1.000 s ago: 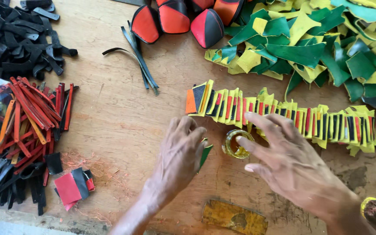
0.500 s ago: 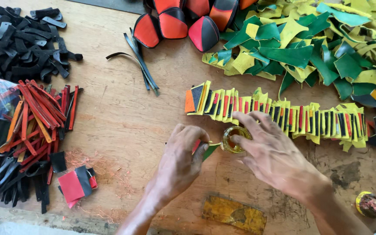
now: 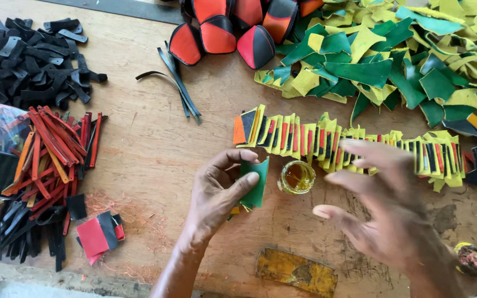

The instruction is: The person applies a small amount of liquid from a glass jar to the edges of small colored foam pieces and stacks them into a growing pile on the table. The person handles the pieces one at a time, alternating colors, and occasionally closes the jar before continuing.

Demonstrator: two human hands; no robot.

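Note:
My left hand (image 3: 219, 193) grips a green leather piece (image 3: 256, 182) between thumb and fingers, held upright just left of a small round pot of yellow glue (image 3: 296, 177). My right hand (image 3: 385, 207) hovers blurred to the right of the pot, fingers spread, holding nothing. Behind both hands runs a long row of overlapped yellow, green, red and black pieces (image 3: 338, 140) across the wooden table (image 3: 150, 160).
A heap of green and yellow offcuts (image 3: 393, 60) fills the far right. Red-and-black stitched shells (image 3: 222, 27) lie at the top. Black strips (image 3: 34, 60) and red strips (image 3: 56, 149) lie left, a red-black bundle (image 3: 97, 234) in front, a glue-stained pad (image 3: 296, 270) near the edge.
My left hand has lifted the green piece clear and turned it upright. My right hand has pulled back to the right, away from the glue pot, and spread its fingers.

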